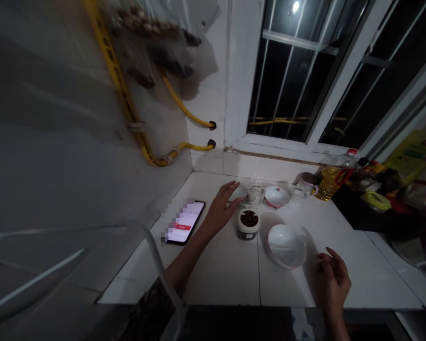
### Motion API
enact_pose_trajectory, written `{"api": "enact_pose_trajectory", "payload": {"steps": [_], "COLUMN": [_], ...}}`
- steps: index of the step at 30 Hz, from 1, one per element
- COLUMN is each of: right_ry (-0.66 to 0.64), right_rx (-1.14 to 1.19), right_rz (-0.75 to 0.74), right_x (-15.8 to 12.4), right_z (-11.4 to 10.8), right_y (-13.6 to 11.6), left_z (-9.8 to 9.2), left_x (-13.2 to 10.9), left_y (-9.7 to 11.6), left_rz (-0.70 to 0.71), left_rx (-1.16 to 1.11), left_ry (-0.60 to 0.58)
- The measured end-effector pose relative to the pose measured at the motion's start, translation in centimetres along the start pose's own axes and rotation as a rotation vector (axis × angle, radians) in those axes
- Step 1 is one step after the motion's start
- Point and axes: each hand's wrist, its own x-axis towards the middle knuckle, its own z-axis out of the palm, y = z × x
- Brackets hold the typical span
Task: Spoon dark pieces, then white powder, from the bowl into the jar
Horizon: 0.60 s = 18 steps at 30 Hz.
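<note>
My left hand (223,204) reaches over the counter with its fingers spread, close to a clear glass or plastic item (253,195) by the back wall. Whether the fingertips touch that item I cannot tell. Just in front of it stands a small open jar (247,233) with dark brown contents. To the right of the jar sits a white bowl (287,246) that looks to hold something pale or clear. My right hand (335,277) hovers right of this bowl, fingers loosely bent and apart, holding nothing visible. A smaller white bowl (276,195) with a red pattern stands behind.
A lit phone (185,222) lies at the left by the wall. Along the back right are a glass cup (300,190), an oil bottle (329,182) and a black box (355,208) of condiments. Yellow pipes (156,158) run down the left wall beside a barred window (287,71).
</note>
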Motion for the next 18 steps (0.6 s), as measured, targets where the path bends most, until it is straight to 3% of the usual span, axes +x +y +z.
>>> {"api": "enact_pose_trajectory", "payload": {"steps": [5, 9, 14, 18], "right_ry": [-0.031, -0.038, -0.047, -0.043], "right_rx": [0.015, 0.025, 0.012, 0.025], "right_rz": [0.055, 0.096, 0.095, 0.111], "right_x": [0.1, 0.3, 0.4, 0.2], "right_z": [-0.3, -0.5, -0.2, -0.2], "right_y": [0.7, 1.3, 1.3, 1.2], "left_z": [1.1, 1.1, 1.0, 0.7], "left_x": [1.9, -0.4, -4.5, -5.7], "left_y": [-0.2, -0.9, -2.3, -2.7], "left_rz": [0.034, 0.137, 0.386, 0.487], "left_rx": [0.039, 0.162, 0.277, 0.326], "left_ry": [-0.214, -0.232, -0.235, -0.198]}}
